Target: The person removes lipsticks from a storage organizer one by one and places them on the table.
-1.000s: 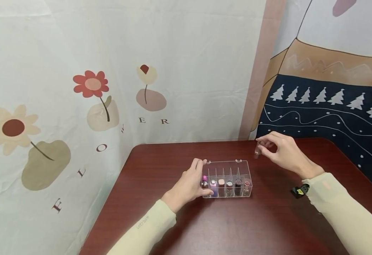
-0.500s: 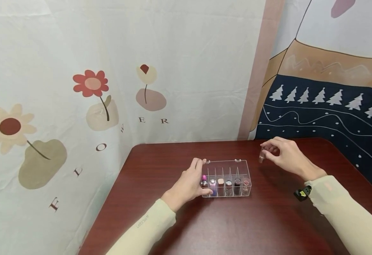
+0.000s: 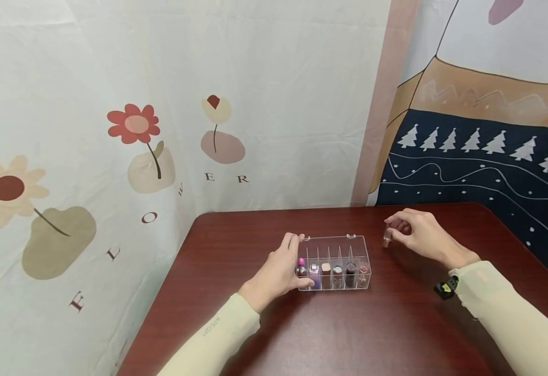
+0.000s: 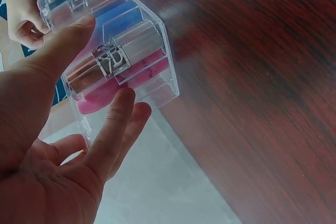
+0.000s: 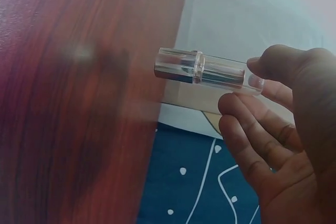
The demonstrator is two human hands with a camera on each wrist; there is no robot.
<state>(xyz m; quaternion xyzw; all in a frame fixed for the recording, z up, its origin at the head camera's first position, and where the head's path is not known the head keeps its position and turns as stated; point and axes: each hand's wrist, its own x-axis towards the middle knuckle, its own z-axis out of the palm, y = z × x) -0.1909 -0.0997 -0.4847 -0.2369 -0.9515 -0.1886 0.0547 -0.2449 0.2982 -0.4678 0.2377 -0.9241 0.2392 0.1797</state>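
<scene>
A clear divided box stands on the table with several small tubes and bottles in its compartments, its clear lid raised at the back. My left hand grips the box's left end, thumb at the front and fingers along the side; the left wrist view shows a pink item and a blue one inside. To the right of the box, my right hand pinches a clear lipstick tube by its upper end. In the right wrist view the tube has a dark inside, and its free end points to the table.
The dark red table reaches back to a pale wall cloth with flowers and letters. At the right hangs a navy cloth with white trees. A black device is strapped at my right wrist.
My right hand has moved a little right and down toward the table with the tube, which stands more upright. My left hand and the box have hardly moved.
</scene>
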